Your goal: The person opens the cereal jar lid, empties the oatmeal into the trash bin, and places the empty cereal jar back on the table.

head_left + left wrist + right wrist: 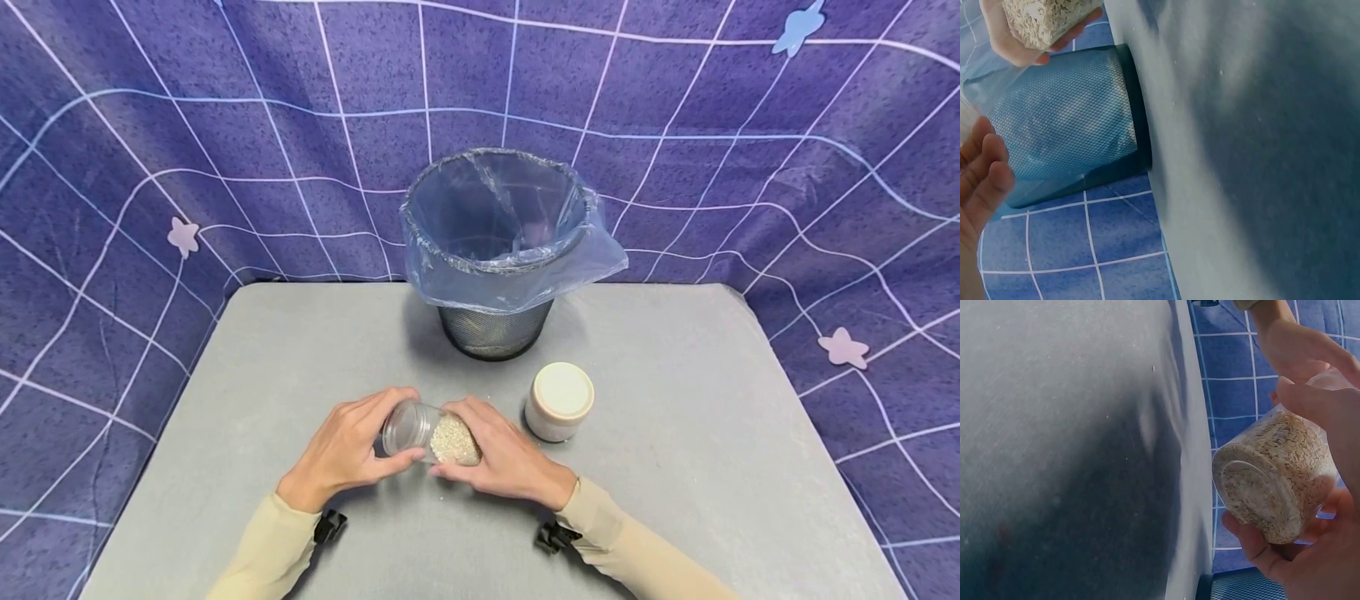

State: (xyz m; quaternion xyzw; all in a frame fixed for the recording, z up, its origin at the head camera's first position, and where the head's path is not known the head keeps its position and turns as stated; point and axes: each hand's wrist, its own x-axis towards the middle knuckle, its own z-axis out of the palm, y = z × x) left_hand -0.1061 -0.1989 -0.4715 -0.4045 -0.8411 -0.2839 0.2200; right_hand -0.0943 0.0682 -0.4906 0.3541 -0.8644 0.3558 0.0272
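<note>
A clear jar [454,438], part-filled with pale flakes [1291,456], lies tilted on its side between both hands over the near middle of the table. My right hand [510,454] grips its filled base end, thumb and fingers on opposite sides. At the other, clear round end, my left hand [341,450] holds the jar between thumb and fingers. The flakes are gathered toward the base, which faces the camera in the right wrist view. In the left wrist view, the left fingers [988,156] curl by the clear end, which is mostly cut off.
Behind the hands stands a black mesh wastebasket [495,332] lined with a blue plastic bag [480,287]. A white lidded container [561,396] is to the right of the right hand. Small crumbs dot the grey table [315,333]. Purple gridded cloth [300,150] hangs around it.
</note>
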